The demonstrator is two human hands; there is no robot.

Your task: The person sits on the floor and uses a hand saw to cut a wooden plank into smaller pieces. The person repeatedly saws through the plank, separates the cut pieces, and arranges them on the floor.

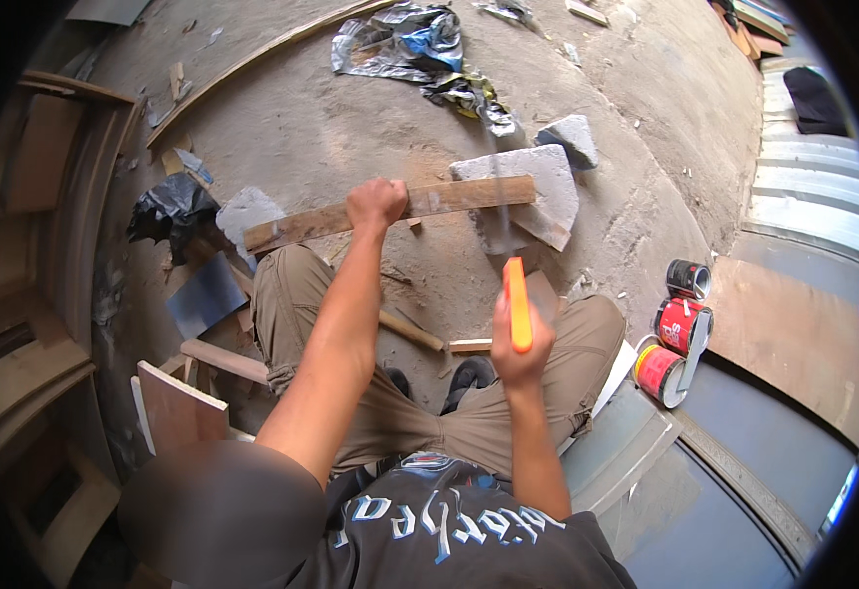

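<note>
- Right hand (520,344), nearest the camera, has its fingers clamped on the orange handle of a saw (518,302); the blurred blade runs up to the plank (390,212).
- Left hand (375,203) has its fingers wrapped round the plank near its middle, pinning it down.
- Plank lies across a pale stone block (537,191) at one end and a smaller block (248,211) at the other.
- Blade meets the plank right of the left hand, over the stone block.
- Cutting looks under way: the plank is still whole, with no offcut parted.
- Three paint cans (680,329) stand well right of the plank.

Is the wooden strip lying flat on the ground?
No: the left hand holds the wooden strip up, its right end resting on a grey stone block.
</note>
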